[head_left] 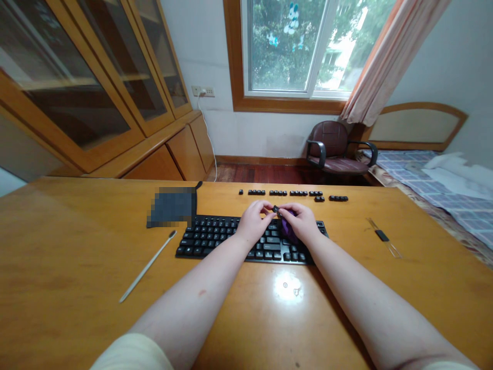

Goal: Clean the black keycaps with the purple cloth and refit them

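Observation:
Above the back edge of a black keyboard [208, 236], my two hands meet at a small black keycap [276, 209]. My left hand [254, 221] pinches it from the left with thumb and forefinger. From the other side, the thumb and forefinger of my right hand [302, 222] come up against it. A bunched purple cloth [288, 230] hangs below my right hand, apparently gripped by its fingers, which are partly hidden. The cloth covers part of the keyboard's right side. Along the far table edge lie several loose black keycaps [278, 192] in short rows.
Left of the keyboard is a dark pouch [173, 205], pixelated in the picture, and a long thin brush [148, 267]. A wire keycap puller [382, 236] lies on the wooden table [77, 288] at right. Beyond stand a cabinet [154, 159] and an armchair [333, 146].

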The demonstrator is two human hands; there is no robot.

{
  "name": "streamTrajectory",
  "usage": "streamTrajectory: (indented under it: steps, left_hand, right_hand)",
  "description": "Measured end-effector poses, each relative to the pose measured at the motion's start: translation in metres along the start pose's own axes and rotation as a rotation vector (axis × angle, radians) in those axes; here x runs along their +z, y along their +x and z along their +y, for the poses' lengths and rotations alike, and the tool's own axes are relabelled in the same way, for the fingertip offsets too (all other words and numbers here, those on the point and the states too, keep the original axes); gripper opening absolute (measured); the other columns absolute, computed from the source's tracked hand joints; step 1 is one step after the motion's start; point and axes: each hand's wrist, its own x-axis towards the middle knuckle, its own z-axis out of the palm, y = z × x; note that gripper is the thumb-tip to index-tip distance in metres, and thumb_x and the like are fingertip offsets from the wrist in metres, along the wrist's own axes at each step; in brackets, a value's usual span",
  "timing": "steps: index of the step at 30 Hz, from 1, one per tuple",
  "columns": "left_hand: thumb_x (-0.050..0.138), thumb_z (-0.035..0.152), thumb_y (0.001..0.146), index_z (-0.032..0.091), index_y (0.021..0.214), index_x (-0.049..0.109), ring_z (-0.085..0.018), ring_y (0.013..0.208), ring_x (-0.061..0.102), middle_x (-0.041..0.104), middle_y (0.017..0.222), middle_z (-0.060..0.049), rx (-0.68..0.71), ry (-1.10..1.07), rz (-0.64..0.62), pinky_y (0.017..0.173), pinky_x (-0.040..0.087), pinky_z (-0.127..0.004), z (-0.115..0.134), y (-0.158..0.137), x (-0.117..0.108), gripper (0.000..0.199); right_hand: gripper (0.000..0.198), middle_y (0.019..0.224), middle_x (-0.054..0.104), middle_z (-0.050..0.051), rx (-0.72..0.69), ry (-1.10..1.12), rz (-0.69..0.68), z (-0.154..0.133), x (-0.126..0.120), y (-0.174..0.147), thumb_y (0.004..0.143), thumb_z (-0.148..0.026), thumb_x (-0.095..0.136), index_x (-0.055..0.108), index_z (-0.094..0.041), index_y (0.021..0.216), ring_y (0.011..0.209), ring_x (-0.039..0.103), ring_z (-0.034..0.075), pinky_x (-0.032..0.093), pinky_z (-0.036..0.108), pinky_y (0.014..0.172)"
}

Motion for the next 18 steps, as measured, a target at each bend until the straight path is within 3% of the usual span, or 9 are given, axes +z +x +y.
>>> streamTrajectory:
  steps: [7,13,18]
  left_hand:
    - [0.059,0.018,0.076,0.018,0.087,0.060,-0.013,0.076,0.060,0.063,0.081,0.000,0.046,0.009,-0.041,0.074,0.050,-0.028,0.000,-0.003,-0.001,0.011]
    - [0.052,0.021,0.082,0.019,0.095,0.060,-0.013,0.078,0.061,0.065,0.090,-0.004,0.097,0.030,-0.104,0.079,0.050,-0.030,0.007,-0.003,-0.003,0.016]
    - [0.049,0.020,0.083,0.020,0.093,0.062,-0.014,0.081,0.060,0.065,0.088,-0.003,0.099,0.066,-0.124,0.080,0.050,-0.031,0.007,-0.003,-0.003,0.017]
  right_hand:
    - [0.027,0.087,0.071,0.005,0.021,-0.079,-0.070,-0.002,-0.001,-0.001,0.067,-0.037,0.069,0.070,-0.019,0.087,0.083,0.065,0.021,0.049,0.034,0.080]
    - [0.027,0.089,0.071,0.006,-0.018,-0.240,0.007,-0.020,-0.038,0.012,0.072,-0.038,0.064,0.070,-0.022,0.092,0.084,0.065,0.022,0.048,0.036,0.080]
    - [0.018,0.080,0.071,0.003,-0.030,-0.356,-0.197,-0.031,-0.061,0.016,0.069,-0.033,0.067,0.072,-0.024,0.084,0.074,0.065,0.022,0.049,0.034,0.072]
